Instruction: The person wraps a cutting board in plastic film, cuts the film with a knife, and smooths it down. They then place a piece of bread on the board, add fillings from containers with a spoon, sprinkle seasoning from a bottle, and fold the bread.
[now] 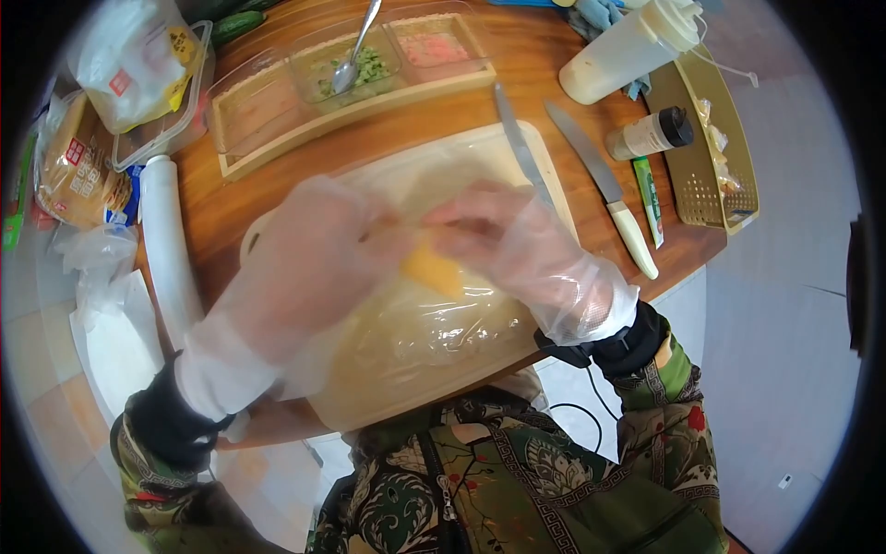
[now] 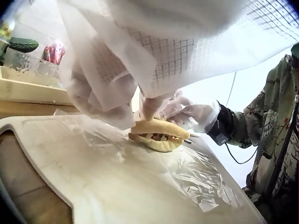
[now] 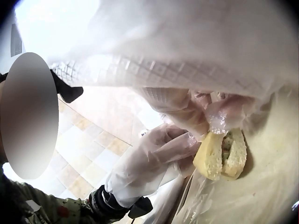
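A small filled bread sandwich (image 2: 159,135), pale yellow with bits of filling showing at its open side, is held low over the cutting board. In the head view this sandwich (image 1: 432,270) hangs between both hands, which wear clear plastic gloves and are blurred. My left hand (image 1: 309,235) holds it from the left, fingertips at its edge. From the other side my right hand (image 1: 517,226) pinches it, fingers bent onto its upper edge in the right wrist view. Crumpled cling film (image 1: 443,337) lies on the white cutting board (image 1: 369,406) underneath.
A wooden tray (image 1: 360,115) with clear tubs of chopped food and a spoon (image 1: 345,76) stands behind. Two knives (image 1: 591,152) lie right, near a squeeze bottle (image 1: 628,51), a shaker (image 1: 651,134) and a basket (image 1: 729,217). A film roll (image 1: 169,240) lies left beside bread (image 1: 88,175).
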A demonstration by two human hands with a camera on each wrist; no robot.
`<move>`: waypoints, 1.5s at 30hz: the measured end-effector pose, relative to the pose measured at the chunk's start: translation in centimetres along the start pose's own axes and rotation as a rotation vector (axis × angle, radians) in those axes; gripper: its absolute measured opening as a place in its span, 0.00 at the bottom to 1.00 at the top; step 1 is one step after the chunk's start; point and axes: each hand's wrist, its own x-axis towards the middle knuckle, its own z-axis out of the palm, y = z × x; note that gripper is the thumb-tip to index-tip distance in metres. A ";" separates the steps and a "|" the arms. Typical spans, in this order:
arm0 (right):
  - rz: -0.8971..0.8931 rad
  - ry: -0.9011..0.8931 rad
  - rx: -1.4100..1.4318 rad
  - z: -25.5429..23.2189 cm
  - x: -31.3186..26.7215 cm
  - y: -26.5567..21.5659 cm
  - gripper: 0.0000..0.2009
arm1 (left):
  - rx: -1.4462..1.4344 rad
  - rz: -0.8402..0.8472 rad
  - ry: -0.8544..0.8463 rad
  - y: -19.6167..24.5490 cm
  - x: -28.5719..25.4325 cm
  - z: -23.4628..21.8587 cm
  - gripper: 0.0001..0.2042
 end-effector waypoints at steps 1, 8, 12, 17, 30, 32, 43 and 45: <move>0.019 0.007 0.026 -0.1 0.0 -0.1 0.11 | 0.018 -0.026 -0.027 0.1 0.2 -0.1 0.17; -0.046 -0.009 -0.217 -2.0 -1.7 -1.8 0.22 | 0.083 -0.024 -0.030 0.6 0.2 0.1 0.14; -0.085 -0.053 -0.281 -1.5 -2.9 -2.4 0.38 | 0.132 -0.054 -0.065 1.0 0.1 -0.1 0.12; -0.124 -0.140 -0.476 -1.7 -3.5 -2.5 0.44 | 0.100 -0.124 -0.120 2.0 0.3 -0.6 0.12; -0.129 -0.103 -0.453 -3.3 -2.6 -1.8 0.43 | 0.559 -0.023 -0.345 4.1 0.4 -2.1 0.28; -0.127 -0.113 -0.449 -3.7 -2.6 -1.8 0.40 | 0.628 -0.063 -0.406 3.8 0.2 -1.9 0.28; -0.128 -0.068 -0.343 -3.4 -2.7 -0.8 0.32 | 0.638 0.268 -0.323 2.6 -0.4 -1.6 0.28; -0.161 -0.019 -0.308 -3.2 -2.7 -0.6 0.30 | 0.626 0.287 -0.327 2.4 -0.5 -1.7 0.27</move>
